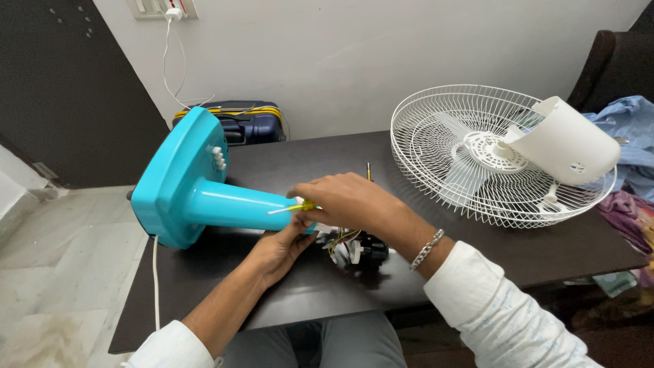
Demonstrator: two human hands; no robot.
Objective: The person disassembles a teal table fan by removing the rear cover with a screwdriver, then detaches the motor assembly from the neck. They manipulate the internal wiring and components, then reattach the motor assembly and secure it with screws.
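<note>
A turquoise fan stand (197,187) lies on its side on the dark table (518,245), base toward the left edge. My left hand (279,249) grips the neck end of the stand from below. My right hand (347,201) holds a yellow-handled screwdriver (293,207), its metal tip against the neck. Just right of my hands lies the black fan motor (361,249) with loose coloured wires.
A white wire fan guard (436,136) holding white blades and a white motor cover (565,143) sits at the table's right. A dark blue suitcase (245,123) stands behind the table by the wall. Clothes (630,126) are piled at far right. A white cord (156,279) hangs off the left edge.
</note>
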